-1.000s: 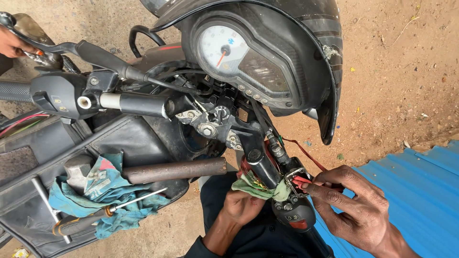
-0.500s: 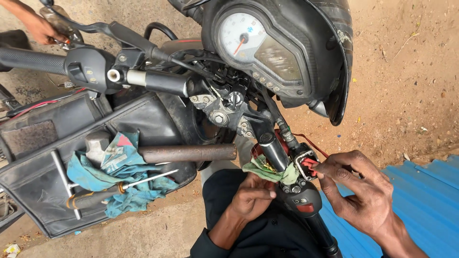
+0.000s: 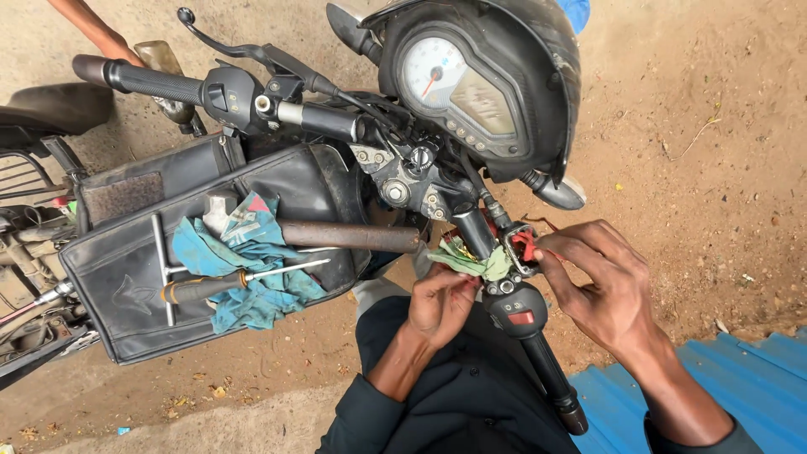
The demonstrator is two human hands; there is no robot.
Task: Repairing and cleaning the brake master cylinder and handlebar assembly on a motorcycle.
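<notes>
**Both hands at the right switch housing, rag pressed under it**

Head view, against the earlier frames: the camera has drifted so the motorcycle sits higher and further left in the picture, but our hands have stayed at the same spot on the right handlebar. The left hand [image 3: 441, 301] was pinching the green rag before and holds it now as well; the right hand [image 3: 598, 286] has kept its fingertips at the opened housing. We read this as fine work going on in one place, with no tool picked up in between.

Left hand: fingers curled closed, thumb and fingertips gripping the crumpled green rag [image 3: 465, 259], which lies against the underside of the bar just beside the housing.

Right hand: fingers bent and spread, tips touching the open switch housing [image 3: 519, 249], where red wiring shows inside a black plastic shell. Whether a wire is actually pinched we cannot tell.

Below the housing, the black switch block with a red button [image 3: 519, 318] runs into the ribbed rubber throttle grip [image 3: 551, 382].

Materials around: a glossy black cowl over the round speedometer [image 3: 435, 76]; a rusty brown steel tube [image 3: 349, 236] lying across the matte black tank bag [image 3: 126, 277]; a wrinkled blue cloth [image 3: 244, 269] with a screwdriver [image 3: 235, 282] and a T-handle wrench [image 3: 160, 265] on it. Ground is dry reddish dirt [image 3: 714, 126]; corrugated blue sheet [image 3: 756, 387] at lower right. Another person's arm [image 3: 92, 29] reaches in at top left.
</notes>
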